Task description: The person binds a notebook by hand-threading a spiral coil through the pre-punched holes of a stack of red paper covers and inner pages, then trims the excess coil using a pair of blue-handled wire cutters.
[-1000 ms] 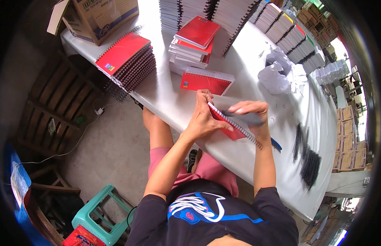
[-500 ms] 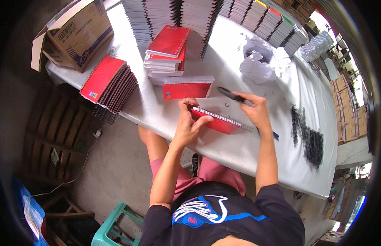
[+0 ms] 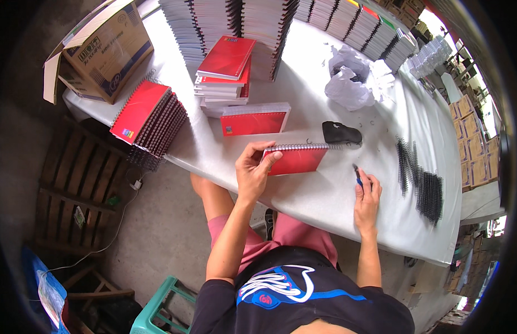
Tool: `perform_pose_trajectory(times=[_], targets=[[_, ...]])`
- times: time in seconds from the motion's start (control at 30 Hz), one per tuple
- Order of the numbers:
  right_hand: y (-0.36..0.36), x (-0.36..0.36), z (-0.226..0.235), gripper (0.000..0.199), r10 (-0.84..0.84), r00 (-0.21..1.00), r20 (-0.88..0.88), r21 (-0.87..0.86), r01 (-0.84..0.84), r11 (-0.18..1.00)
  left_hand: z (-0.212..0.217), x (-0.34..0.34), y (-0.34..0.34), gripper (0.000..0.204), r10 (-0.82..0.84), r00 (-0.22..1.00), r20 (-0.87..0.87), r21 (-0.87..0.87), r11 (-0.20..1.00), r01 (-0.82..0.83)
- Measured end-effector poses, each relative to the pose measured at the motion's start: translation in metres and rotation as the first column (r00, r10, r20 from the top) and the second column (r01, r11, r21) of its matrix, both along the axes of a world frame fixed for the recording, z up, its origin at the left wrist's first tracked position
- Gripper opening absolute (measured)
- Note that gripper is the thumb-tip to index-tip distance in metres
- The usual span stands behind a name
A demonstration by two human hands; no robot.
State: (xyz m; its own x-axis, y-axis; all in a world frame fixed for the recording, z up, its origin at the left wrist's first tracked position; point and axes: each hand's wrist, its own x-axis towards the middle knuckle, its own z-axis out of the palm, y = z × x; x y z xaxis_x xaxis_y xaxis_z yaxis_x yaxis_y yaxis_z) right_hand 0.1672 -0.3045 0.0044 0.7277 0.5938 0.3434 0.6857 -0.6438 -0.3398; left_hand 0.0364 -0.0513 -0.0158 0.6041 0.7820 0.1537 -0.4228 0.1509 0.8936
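Observation:
My left hand (image 3: 254, 170) grips a red spiral notebook (image 3: 296, 157) by its left end, holding it just above the white table (image 3: 319, 195), its wire binding along the far edge. My right hand (image 3: 368, 196) rests on the table to the right, closed on a small blue-handled tool (image 3: 357, 175) whose tip points away from me. A black tool (image 3: 341, 133) lies on the table just beyond the notebook.
Another red notebook (image 3: 254, 119) lies flat nearby; behind it a short stack (image 3: 225, 75) and tall piles of notebooks (image 3: 225, 22). A fanned stack (image 3: 150, 122) sits at the table's left corner by a cardboard box (image 3: 99, 47). Crumpled white paper (image 3: 353, 80) and black spiral coils (image 3: 422, 183) lie to the right.
My right hand left the notebook and dropped to the table on the right with the blue tool. My left hand now holds the notebook alone, and the black tool rests on the table.

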Motion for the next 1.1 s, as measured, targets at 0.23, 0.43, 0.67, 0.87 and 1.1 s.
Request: perform_pose_trajectory(times=[0.23, 0.43, 0.67, 0.87, 1.1], targets=[[0.069, -0.064, 0.081, 0.035, 0.381, 0.918, 0.108, 0.186, -0.395, 0.9, 0.017, -0.003, -0.023, 0.028, 0.302, 0.943, 0.137, 0.359, 0.873, -0.331], [0.09, -0.071, 0.086, 0.035, 0.437, 0.895, 0.086, 0.155, -0.446, 0.882, 0.028, -0.015, -0.023, 0.026, 0.385, 0.914, 0.13, 0.612, 0.694, -0.379], [0.087, -0.073, 0.079, 0.035, 0.505, 0.855, -0.119, 0.177, -0.483, 0.858, 0.03, -0.015, -0.026, 0.028, 0.402, 0.901, 0.164, 0.616, 0.672, -0.411], [0.08, -0.072, 0.078, 0.04, 0.605, -0.127, -0.786, 0.609, 0.012, 0.793, 0.024, -0.01, -0.032, 0.028, 0.447, 0.863, 0.236, 0.563, 0.661, -0.497], [0.069, -0.042, 0.036, 0.037, 0.177, 0.967, -0.186, -0.01, -0.182, 0.983, 0.034, -0.021, -0.015, 0.033, 0.513, 0.82, 0.254, 0.093, 0.831, -0.549]])
